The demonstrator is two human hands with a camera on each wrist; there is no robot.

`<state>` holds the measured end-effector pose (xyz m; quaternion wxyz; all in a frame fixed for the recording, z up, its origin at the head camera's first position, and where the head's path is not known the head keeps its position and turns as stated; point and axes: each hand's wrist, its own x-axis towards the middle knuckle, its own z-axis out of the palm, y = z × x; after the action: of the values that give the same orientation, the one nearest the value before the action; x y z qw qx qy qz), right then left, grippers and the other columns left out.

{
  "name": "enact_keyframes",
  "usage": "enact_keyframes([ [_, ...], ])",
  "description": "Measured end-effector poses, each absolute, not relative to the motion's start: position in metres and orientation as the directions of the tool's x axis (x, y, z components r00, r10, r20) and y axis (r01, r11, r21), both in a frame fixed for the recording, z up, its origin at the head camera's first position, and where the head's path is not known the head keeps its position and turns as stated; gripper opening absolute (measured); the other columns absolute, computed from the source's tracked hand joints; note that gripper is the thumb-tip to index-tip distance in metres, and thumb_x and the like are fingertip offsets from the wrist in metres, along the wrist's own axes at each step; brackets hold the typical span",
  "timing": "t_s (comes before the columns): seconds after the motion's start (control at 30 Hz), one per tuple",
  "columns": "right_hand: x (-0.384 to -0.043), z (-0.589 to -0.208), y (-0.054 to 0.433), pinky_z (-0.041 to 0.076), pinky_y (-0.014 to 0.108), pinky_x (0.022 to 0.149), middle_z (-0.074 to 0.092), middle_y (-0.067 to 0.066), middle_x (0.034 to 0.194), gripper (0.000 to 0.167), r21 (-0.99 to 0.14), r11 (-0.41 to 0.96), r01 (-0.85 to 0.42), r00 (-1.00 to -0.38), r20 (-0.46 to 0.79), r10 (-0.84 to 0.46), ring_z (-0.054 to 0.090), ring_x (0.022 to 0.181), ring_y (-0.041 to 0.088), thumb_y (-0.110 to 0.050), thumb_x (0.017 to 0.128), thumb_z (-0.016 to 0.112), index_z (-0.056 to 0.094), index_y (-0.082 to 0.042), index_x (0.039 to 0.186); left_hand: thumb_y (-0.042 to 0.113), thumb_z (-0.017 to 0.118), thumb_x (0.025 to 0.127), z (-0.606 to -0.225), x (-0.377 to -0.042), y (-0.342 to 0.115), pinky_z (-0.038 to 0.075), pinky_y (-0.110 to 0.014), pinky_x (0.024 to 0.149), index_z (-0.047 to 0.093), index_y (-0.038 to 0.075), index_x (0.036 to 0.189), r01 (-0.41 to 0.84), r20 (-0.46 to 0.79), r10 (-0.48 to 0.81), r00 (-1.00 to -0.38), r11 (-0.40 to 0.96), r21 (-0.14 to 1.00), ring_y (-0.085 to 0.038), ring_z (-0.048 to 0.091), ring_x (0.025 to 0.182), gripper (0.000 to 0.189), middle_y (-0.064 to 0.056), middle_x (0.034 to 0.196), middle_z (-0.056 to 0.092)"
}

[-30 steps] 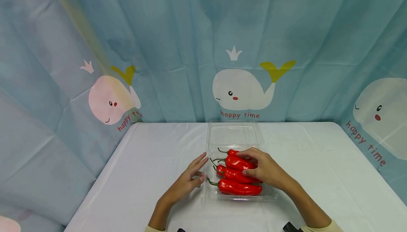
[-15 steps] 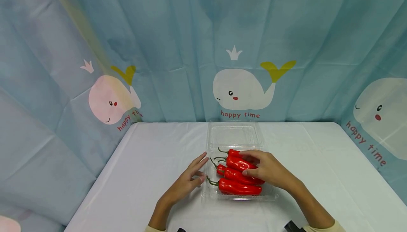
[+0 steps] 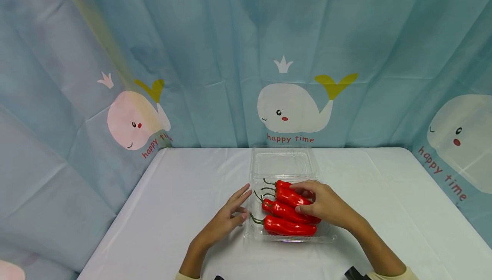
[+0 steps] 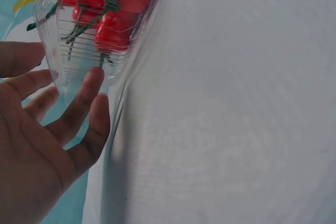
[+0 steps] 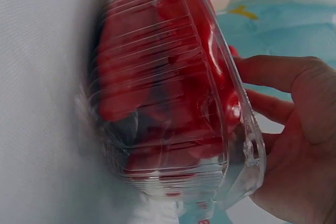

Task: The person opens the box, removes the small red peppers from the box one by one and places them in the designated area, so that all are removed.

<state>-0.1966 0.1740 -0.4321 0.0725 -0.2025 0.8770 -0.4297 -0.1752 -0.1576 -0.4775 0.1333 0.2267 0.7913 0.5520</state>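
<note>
A blue curtain [image 3: 215, 49] printed with three whales hangs behind a desk [image 3: 173, 211] under a white cloth, where one clear plastic clamshell box [image 3: 265, 234] lies with its lid [image 3: 282, 162] folded back flat, so the contents stay reachable from above. Four red chili peppers [image 3: 286, 226] lie side by side in its tray, green stems pointing left. The left hand [image 3: 226, 218] rests with relaxed fingers against the tray's left wall, seemingly steadying it, while the right hand [image 3: 326, 205] curls its fingertips onto the middle peppers.
</note>
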Motion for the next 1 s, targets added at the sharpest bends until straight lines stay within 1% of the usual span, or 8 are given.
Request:
enact_keyframes([
  [0.23,-0.198,-0.43,0.179,0.062,0.029,0.075,0.068,0.008,0.117,0.065,-0.812,0.512,-0.28,-0.922,0.078,-0.38,0.062,0.103,0.026,-0.021,0.084,0.086,0.063,-0.009,0.144,0.015,0.058,0.108,-0.479,-0.176,-0.158,0.059,-0.037,0.093,0.032,0.013,0.168,0.213,0.04,0.505,-0.862,0.291,0.933,-0.037,0.058,0.129,0.065,-0.005,0.179,0.013],
  [0.43,-0.2,-0.427,0.186,0.062,0.03,0.076,0.067,0.009,0.117,0.068,-0.846,0.453,-0.28,-0.927,0.114,-0.358,0.063,0.102,0.027,-0.027,0.088,0.083,0.058,-0.008,0.148,0.017,0.058,0.108,-0.481,-0.178,-0.159,0.059,-0.035,0.093,0.032,0.016,0.168,0.212,0.035,0.496,-0.868,0.305,0.928,-0.034,0.059,0.128,0.066,-0.003,0.178,0.013],
  [0.5,-0.2,-0.426,0.188,0.062,0.03,0.077,0.067,0.01,0.118,0.068,-0.859,0.432,-0.274,-0.929,0.12,-0.35,0.063,0.103,0.028,-0.026,0.089,0.082,0.057,-0.009,0.149,0.017,0.058,0.108,-0.482,-0.178,-0.159,0.059,-0.035,0.093,0.033,0.017,0.168,0.208,0.032,0.492,-0.87,0.308,0.928,-0.033,0.059,0.128,0.066,-0.002,0.178,0.014],
  [0.7,-0.201,-0.42,0.195,0.061,0.03,0.079,0.066,0.014,0.125,0.068,-0.874,0.416,-0.25,-0.946,0.129,-0.298,0.062,0.108,0.03,-0.023,0.092,0.08,0.053,-0.008,0.152,0.016,0.058,0.108,-0.482,-0.178,-0.159,0.059,-0.036,0.094,0.031,0.015,0.168,0.213,0.035,0.493,-0.869,0.311,0.926,-0.034,0.059,0.127,0.067,-0.004,0.178,0.014],
  [1.0,-0.202,-0.411,0.214,0.061,0.033,0.079,0.062,0.019,0.135,0.073,-0.888,0.423,-0.18,-0.971,0.091,-0.222,0.061,0.116,0.034,-0.025,0.094,0.078,0.046,-0.011,0.158,0.013,0.057,0.108,-0.483,-0.178,-0.159,0.059,-0.034,0.094,0.03,0.012,0.168,0.226,0.048,0.504,-0.862,0.297,0.928,-0.037,0.06,0.128,0.066,-0.007,0.178,0.012],
])
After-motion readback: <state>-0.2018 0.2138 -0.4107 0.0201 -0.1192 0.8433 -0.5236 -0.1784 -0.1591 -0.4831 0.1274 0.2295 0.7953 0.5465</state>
